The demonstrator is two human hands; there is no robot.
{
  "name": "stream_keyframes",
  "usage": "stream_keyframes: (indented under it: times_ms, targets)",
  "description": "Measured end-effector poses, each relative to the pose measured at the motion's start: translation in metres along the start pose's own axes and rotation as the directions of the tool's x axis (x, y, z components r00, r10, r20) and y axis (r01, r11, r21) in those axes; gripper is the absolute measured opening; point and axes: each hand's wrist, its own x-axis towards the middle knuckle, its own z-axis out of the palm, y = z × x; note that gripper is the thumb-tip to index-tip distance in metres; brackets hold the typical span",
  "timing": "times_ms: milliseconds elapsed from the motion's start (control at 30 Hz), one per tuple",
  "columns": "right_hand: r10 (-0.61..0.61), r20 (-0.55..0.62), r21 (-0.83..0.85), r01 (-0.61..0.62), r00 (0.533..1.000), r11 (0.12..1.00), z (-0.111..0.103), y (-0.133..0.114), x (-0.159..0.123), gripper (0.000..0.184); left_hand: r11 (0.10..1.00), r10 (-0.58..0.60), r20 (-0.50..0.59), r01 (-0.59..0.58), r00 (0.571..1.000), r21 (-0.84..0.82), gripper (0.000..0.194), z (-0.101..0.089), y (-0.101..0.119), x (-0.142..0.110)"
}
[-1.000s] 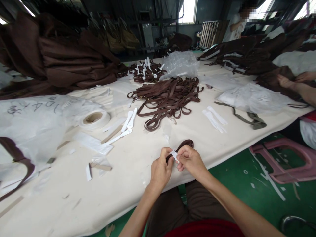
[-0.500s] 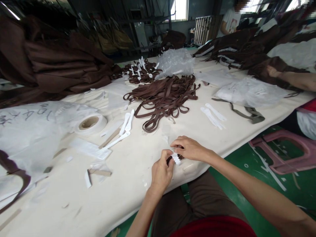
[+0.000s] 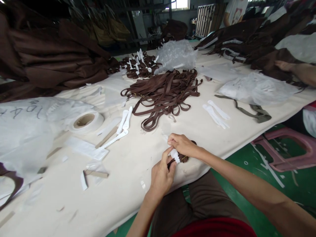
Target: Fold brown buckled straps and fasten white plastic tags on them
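Near the front edge of the table, a coiled brown strap (image 3: 184, 159) with a small brass-coloured fitting lies between my hands. A white toothed plastic tie (image 3: 175, 155) is wrapped around it. My left hand (image 3: 161, 172) is closed on the coiled strap, thumb and forefinger beside the tie. My right hand (image 3: 183, 145) reaches over the coil, its fingers pinched together just above the tie. They seem to grip the tie's end, mostly hidden by the fingers. Part of the coil is covered by my right hand.
A heap of brown straps (image 3: 163, 90) lies ahead, with tied straps (image 3: 140, 65) and a clear plastic bag (image 3: 176, 56) behind. Loose white ties (image 3: 216, 114) and a white tape roll (image 3: 86, 122) rest on the table (image 3: 128, 184). A co-worker's hand (image 3: 285, 65) touches brown fabric at right.
My right hand has moved from the front of the tie to over the coil, and its fingers have drawn together above the tie. The left hand stays on the strap.
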Motion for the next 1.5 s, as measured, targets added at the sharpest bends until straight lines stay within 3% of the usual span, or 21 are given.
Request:
stream_keyframes:
  times_ms: [167,367,533,700,800,900,1000,1100,1167,1233,1333,1400,1433,1500]
  targets:
    - [-0.006,0.017,0.079,0.004,1.0,0.997,0.001,0.004,0.003,0.01,0.99,-0.043,0.009,0.044,0.999,-0.134,0.043,-0.001,0.001,0.0]
    - [0.017,0.011,0.125,-0.018,1.0,0.992,0.006,0.006,0.005,0.01,0.967,-0.133,-0.097,0.108,0.986,-0.23,0.023,0.008,0.0,0.003]
    - [0.1,-0.022,0.219,-0.093,0.995,0.971,0.011,0.009,0.007,0.011,0.992,-0.074,-0.116,0.061,0.99,-0.107,0.02,0.011,-0.005,0.004]
    - [0.149,-0.116,0.271,-0.113,0.982,0.956,0.022,0.017,0.015,0.013,0.992,0.101,-0.11,-0.091,0.989,0.091,0.018,0.01,-0.007,-0.001]
    - [0.177,-0.133,0.309,-0.129,0.975,0.942,0.028,0.024,0.023,0.013,0.945,0.251,-0.116,-0.217,0.961,0.245,0.029,0.015,-0.013,-0.003]
    - [0.2,-0.128,0.367,-0.141,0.971,0.92,0.033,0.028,0.027,0.015,0.893,0.31,-0.093,-0.256,0.946,0.371,0.041,0.019,-0.02,-0.003]
    - [0.198,-0.087,0.44,-0.14,0.976,0.887,0.034,0.026,0.024,0.022,0.911,0.289,-0.086,-0.246,0.953,0.332,0.047,0.021,-0.02,-0.005]
    - [0.21,-0.031,0.527,-0.162,0.977,0.834,0.021,0.021,0.012,0.034,0.978,0.165,-0.013,-0.162,0.986,0.134,0.048,0.015,-0.015,-0.015]
    - [0.221,-0.079,0.556,-0.141,0.972,0.819,0.004,0.018,0.001,0.041,1.0,-0.006,0.052,0.006,0.999,0.0,0.041,0.002,-0.011,-0.023]
    - [0.233,-0.139,0.554,-0.119,0.963,0.824,-0.016,0.016,-0.011,0.045,0.976,-0.172,0.075,0.18,0.982,-0.121,0.032,-0.022,-0.002,-0.022]
    - [0.266,-0.174,0.528,-0.139,0.948,0.838,-0.04,0.016,-0.025,0.045,0.937,-0.239,0.043,0.242,0.97,-0.253,0.026,-0.082,0.027,0.014]
    - [0.282,-0.18,0.513,-0.155,0.942,0.844,-0.045,0.016,-0.03,0.044,0.95,-0.169,-0.07,0.144,0.983,-0.275,0.031,-0.131,0.059,0.06]
    - [0.286,-0.18,0.512,-0.159,0.941,0.844,-0.045,0.015,-0.031,0.044,0.952,-0.062,-0.189,0.001,0.98,-0.307,0.034,-0.155,0.077,0.085]
    - [0.284,-0.177,0.511,-0.159,0.942,0.845,-0.04,0.014,-0.031,0.045,0.89,0.176,-0.341,-0.298,0.923,-0.346,0.05,-0.193,0.11,0.129]
